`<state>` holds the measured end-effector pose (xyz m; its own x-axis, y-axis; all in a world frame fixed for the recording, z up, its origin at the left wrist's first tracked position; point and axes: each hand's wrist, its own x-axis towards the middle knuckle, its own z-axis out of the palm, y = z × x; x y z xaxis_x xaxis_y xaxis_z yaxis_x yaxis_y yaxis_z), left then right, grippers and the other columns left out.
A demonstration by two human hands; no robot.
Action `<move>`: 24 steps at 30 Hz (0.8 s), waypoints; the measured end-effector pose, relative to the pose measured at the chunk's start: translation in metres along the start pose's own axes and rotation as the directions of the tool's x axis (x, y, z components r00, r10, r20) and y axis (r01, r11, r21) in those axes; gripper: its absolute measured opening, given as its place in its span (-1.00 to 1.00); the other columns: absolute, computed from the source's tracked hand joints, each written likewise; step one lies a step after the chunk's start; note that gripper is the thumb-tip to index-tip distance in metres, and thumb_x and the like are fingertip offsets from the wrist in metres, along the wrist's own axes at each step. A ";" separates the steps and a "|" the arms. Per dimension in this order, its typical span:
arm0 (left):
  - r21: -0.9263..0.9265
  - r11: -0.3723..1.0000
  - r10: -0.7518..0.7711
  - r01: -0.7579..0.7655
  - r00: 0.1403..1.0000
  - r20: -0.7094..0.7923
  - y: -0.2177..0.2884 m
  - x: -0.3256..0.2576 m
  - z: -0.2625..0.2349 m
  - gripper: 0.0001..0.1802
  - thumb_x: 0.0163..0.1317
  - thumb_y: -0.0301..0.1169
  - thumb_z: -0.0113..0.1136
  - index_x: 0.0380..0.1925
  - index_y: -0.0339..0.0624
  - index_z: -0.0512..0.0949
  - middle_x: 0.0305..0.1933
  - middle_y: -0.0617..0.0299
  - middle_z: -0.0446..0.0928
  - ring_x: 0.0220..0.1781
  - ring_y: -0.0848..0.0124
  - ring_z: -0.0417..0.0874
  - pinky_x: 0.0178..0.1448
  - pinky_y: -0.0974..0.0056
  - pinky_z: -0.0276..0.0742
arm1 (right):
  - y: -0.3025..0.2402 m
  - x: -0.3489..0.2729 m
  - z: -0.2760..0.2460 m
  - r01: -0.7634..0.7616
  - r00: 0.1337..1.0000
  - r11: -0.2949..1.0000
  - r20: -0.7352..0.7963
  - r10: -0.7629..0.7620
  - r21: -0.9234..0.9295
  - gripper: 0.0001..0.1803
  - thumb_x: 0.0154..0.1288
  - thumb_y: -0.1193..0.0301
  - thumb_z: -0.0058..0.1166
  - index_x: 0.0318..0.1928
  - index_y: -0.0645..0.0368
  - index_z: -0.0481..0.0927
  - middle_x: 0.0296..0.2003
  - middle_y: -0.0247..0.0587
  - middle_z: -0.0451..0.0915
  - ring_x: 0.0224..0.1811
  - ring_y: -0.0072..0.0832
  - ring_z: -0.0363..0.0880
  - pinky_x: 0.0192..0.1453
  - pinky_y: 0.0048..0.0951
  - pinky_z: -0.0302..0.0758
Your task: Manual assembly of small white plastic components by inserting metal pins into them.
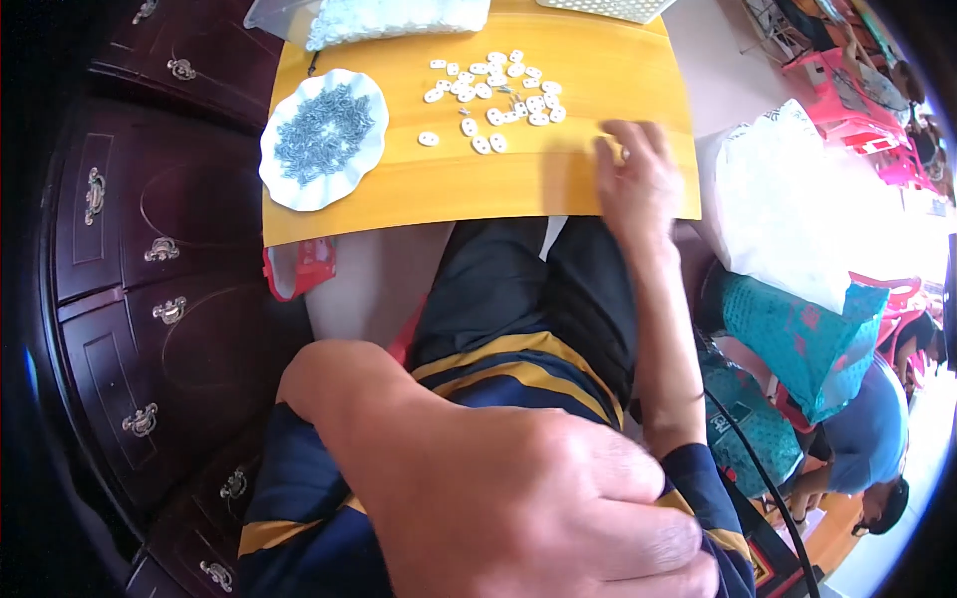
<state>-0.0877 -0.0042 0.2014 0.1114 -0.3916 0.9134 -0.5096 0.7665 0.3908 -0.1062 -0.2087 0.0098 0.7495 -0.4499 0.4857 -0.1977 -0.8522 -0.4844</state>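
Observation:
My left hand (558, 498) is raised very near the camera, its fingers curled closed. Whatever it may hold is hidden. Over the right part of the yellow table (399, 199), my right hand (643, 184) is slightly blurred, with bent fingers and a small pale spot between them. Small white plastic pieces (496, 144), mostly oval with two holes, lie scattered to that hand's left. A few tiny metal bits (465, 112) rest among them. On the table's left stands a white scalloped dish (374, 140) holding a heap of small grey metal screws (324, 130).
A clear bag of white pieces (399, 18) and a white perforated basket (613, 8) stand along the far edge. Dark drawers (100, 199) line the left. White (773, 199) and teal bags (797, 329) sit at the right, near a person in blue (867, 419). A black cable (753, 448) hangs there.

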 end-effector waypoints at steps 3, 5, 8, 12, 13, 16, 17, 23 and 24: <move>-0.132 0.976 -0.158 0.174 0.979 0.126 0.014 -0.020 -0.023 -0.90 0.23 -0.46 0.28 -0.31 -0.23 0.72 -0.36 0.22 0.69 -0.48 0.51 0.64 -0.42 0.45 0.51 | -0.029 0.003 0.036 0.085 0.987 0.995 0.132 -0.092 0.057 -0.79 0.31 0.47 0.19 -0.06 0.05 0.72 -0.20 -0.11 0.63 -0.24 -0.10 0.70 -0.13 -0.18 0.66; -0.065 0.978 -0.189 0.199 0.973 0.136 0.019 -0.035 -0.037 -0.88 0.31 -0.43 0.26 -0.40 -0.14 0.72 -0.35 0.19 0.75 -0.47 0.51 0.68 -0.35 0.46 0.59 | -0.037 0.007 0.049 0.097 0.981 0.994 0.161 -0.104 0.053 -0.78 0.32 0.46 0.17 -0.04 0.05 0.72 -0.19 -0.09 0.63 -0.23 -0.07 0.70 -0.13 -0.17 0.66; 0.390 0.874 -0.304 0.292 0.952 -0.031 0.010 -0.060 -0.036 -0.85 0.10 -0.44 0.41 -0.30 -0.19 0.75 -0.45 0.16 0.72 -0.51 0.41 0.71 -0.44 0.36 0.57 | -0.034 0.010 0.059 0.095 0.969 0.995 0.232 -0.090 -0.010 -0.76 0.35 0.44 0.13 -0.01 0.06 0.72 -0.19 -0.08 0.63 -0.21 -0.07 0.70 -0.13 -0.14 0.66; 0.319 0.718 -0.639 0.619 0.767 -0.050 -0.002 -0.100 -0.044 -0.81 0.14 -0.62 0.37 -0.21 -0.37 0.72 -0.39 0.04 0.71 -0.43 0.27 0.75 -0.34 0.30 0.62 | -0.029 0.006 0.066 0.123 0.972 0.992 0.209 -0.112 -0.040 -0.78 0.36 0.42 0.14 -0.03 0.05 0.72 -0.21 -0.10 0.62 -0.24 -0.09 0.69 -0.16 -0.17 0.65; 0.340 0.691 -0.658 0.637 0.750 -0.067 -0.004 -0.112 -0.044 -0.82 0.16 -0.62 0.36 -0.20 -0.38 0.71 -0.40 0.05 0.70 -0.42 0.28 0.75 -0.33 0.31 0.61 | -0.029 0.003 0.065 0.122 0.972 0.991 0.206 -0.110 -0.047 -0.80 0.37 0.41 0.15 -0.05 0.05 0.73 -0.21 -0.10 0.62 -0.24 -0.10 0.69 -0.17 -0.18 0.65; 0.341 0.595 -0.737 0.728 0.663 -0.130 -0.011 -0.138 -0.045 -0.83 0.21 -0.62 0.34 -0.18 -0.39 0.71 -0.41 0.06 0.69 -0.41 0.31 0.73 -0.31 0.31 0.58 | -0.029 -0.007 0.059 0.144 0.971 0.990 0.192 -0.142 0.004 -0.84 0.37 0.40 0.18 -0.10 0.05 0.73 -0.23 -0.13 0.61 -0.27 -0.11 0.69 -0.20 -0.19 0.65; 0.330 0.535 -0.781 0.778 0.604 -0.157 -0.013 -0.142 -0.046 -0.85 0.24 -0.62 0.31 -0.19 -0.37 0.71 -0.43 0.07 0.67 -0.42 0.35 0.70 -0.29 0.30 0.57 | -0.030 -0.013 0.055 0.146 0.971 0.989 0.193 -0.144 0.005 -0.84 0.37 0.40 0.18 -0.10 0.05 0.73 -0.23 -0.13 0.61 -0.27 -0.11 0.69 -0.20 -0.19 0.65; 0.584 0.380 -0.739 0.717 0.615 -0.275 -0.061 -0.165 -0.058 -0.85 0.21 -0.54 0.32 -0.21 -0.25 0.69 -0.35 0.07 0.66 -0.36 0.11 0.70 -0.25 0.15 0.61 | -0.037 -0.035 0.039 0.143 0.978 0.983 0.139 -0.158 0.114 -0.92 0.31 0.43 0.27 -0.20 0.10 0.70 -0.27 -0.18 0.59 -0.31 -0.15 0.68 -0.25 -0.23 0.62; 0.656 0.340 -0.717 0.674 0.637 -0.284 -0.070 -0.167 -0.063 -0.86 0.22 -0.50 0.31 -0.21 -0.23 0.69 -0.32 0.07 0.67 -0.32 0.08 0.71 -0.22 0.12 0.62 | -0.038 -0.035 0.039 0.143 0.978 0.982 0.132 -0.159 0.123 -0.92 0.31 0.43 0.27 -0.20 0.10 0.70 -0.27 -0.18 0.59 -0.31 -0.15 0.68 -0.25 -0.23 0.62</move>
<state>-0.0168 0.0393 0.0287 0.6783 -0.6545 0.3340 -0.6573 -0.3373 0.6739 -0.1004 -0.1501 -0.0174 0.8482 -0.2690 0.4562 -0.0089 -0.8685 -0.4956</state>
